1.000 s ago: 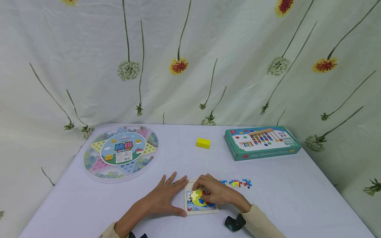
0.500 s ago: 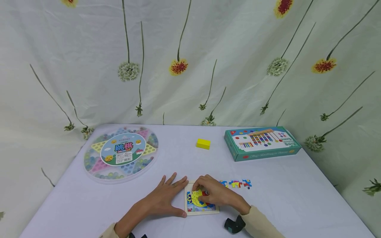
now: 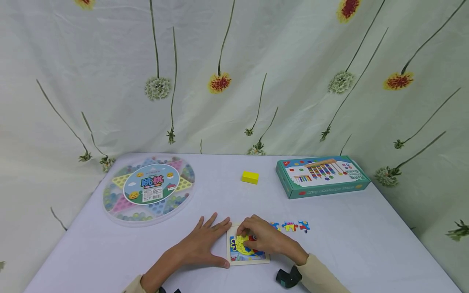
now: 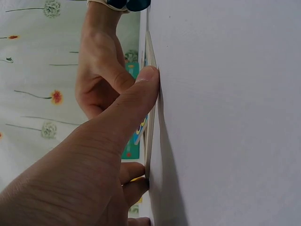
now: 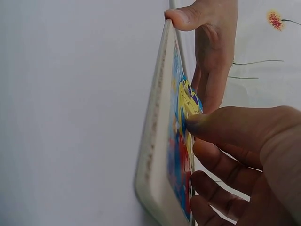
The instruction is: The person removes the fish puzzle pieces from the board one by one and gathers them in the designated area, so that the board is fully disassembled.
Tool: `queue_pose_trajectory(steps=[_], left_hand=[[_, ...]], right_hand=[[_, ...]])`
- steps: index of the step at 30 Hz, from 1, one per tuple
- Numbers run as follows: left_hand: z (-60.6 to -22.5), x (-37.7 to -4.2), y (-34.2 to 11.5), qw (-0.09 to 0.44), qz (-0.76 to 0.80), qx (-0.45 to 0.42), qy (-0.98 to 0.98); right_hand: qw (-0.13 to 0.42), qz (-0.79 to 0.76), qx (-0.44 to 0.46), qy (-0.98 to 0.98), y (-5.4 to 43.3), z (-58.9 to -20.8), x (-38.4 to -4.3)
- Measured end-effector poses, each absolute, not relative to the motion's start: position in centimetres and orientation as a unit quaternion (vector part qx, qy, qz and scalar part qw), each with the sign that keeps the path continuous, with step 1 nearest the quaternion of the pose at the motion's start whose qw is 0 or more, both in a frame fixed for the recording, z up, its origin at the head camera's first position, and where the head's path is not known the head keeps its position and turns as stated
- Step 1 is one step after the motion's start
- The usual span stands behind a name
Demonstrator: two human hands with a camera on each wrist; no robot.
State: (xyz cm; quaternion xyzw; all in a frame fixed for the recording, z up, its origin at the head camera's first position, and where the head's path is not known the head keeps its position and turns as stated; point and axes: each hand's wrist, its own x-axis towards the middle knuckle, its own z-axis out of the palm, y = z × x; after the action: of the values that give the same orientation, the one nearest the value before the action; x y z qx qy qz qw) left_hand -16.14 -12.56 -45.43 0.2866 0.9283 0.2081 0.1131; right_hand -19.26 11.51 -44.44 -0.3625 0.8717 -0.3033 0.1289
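Note:
A jigsaw puzzle (image 3: 247, 256) in a pale wooden frame (image 5: 151, 136) lies on the table, its picture mostly yellow, blue and red. My left hand (image 3: 201, 244) rests along the frame's left edge with fingers spread and straight, the thumb (image 4: 148, 75) touching the near corner. Over the puzzle, my right hand (image 3: 265, 234) has curled fingers and pinches a yellow-and-blue puzzle piece (image 4: 140, 130). That piece stands tilted up from the board in both wrist views. The right fingers hide part of the picture.
Several loose puzzle pieces (image 3: 290, 226) lie in a row right of the frame, partly behind my right hand. A yellow block (image 3: 250, 177) sits farther back. The round Chinese checkers set (image 3: 150, 191) is back left; a green game box (image 3: 322, 176) is back right.
The pinched piece has changed its tilt slightly, and the pale glare on it has gone. Both hands stay in nearly the same place.

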Motion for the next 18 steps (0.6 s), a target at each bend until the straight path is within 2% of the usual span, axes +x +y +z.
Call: queue_pose_trajectory(steps=[18], left_hand=[[-45.3,-16.14,-12.5,0.113,0.205,0.287,0.929]], right_hand=[[0.138,-0.329,-0.343,0.869,11.5,-44.54,-19.31]])
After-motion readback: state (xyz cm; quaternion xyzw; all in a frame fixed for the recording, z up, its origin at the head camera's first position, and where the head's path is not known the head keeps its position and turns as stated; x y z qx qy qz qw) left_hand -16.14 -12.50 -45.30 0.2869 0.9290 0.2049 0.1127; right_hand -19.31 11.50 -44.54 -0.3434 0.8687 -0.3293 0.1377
